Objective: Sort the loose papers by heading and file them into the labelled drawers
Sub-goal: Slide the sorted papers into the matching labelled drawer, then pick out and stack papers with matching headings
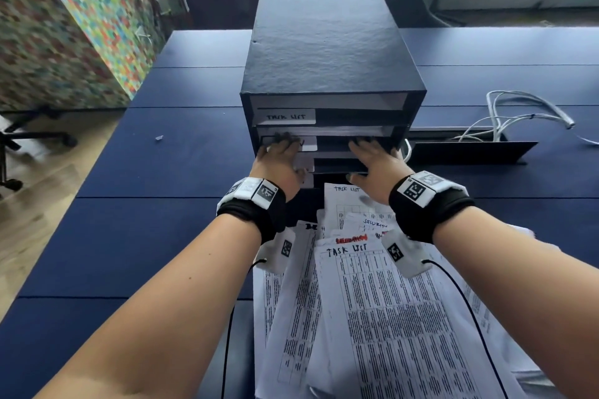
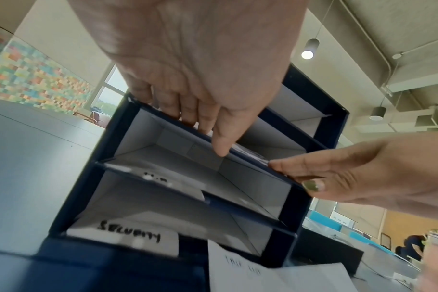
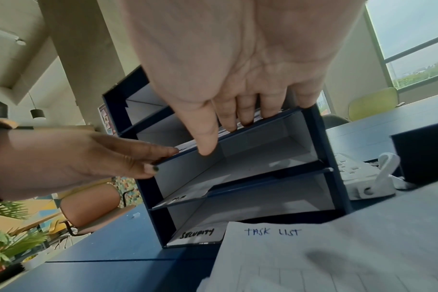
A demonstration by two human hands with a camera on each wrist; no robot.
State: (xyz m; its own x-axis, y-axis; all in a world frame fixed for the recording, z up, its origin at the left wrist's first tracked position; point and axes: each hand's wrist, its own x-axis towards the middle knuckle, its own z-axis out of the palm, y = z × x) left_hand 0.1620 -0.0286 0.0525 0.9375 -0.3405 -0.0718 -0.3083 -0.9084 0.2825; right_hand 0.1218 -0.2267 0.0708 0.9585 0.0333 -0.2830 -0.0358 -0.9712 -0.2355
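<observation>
A dark blue drawer unit (image 1: 324, 52) stands on the blue table, its open shelves labelled TASK LIST (image 1: 285, 116), H.R (image 3: 179, 197) and SECURITY (image 2: 130, 234). My left hand (image 1: 278, 155) and right hand (image 1: 372, 155) both reach to the second shelf from the top. Their fingers lie straight on printed paper (image 2: 248, 153) at that shelf's front edge, thumbs below the edge. The left hand covers that shelf's label. A loose pile of printed papers (image 1: 372, 301) lies in front of the unit, with a sheet headed TASK LIST (image 3: 273, 232) nearest the bottom shelf.
White cables (image 1: 518, 113) and a power strip (image 3: 363, 177) lie right of the unit, beside a flat dark box (image 1: 470, 152). A colourful partition (image 1: 64, 26) stands left of the table. Chairs and stools stand beyond the far edge. A small white scrap (image 1: 158, 138) lies on the table.
</observation>
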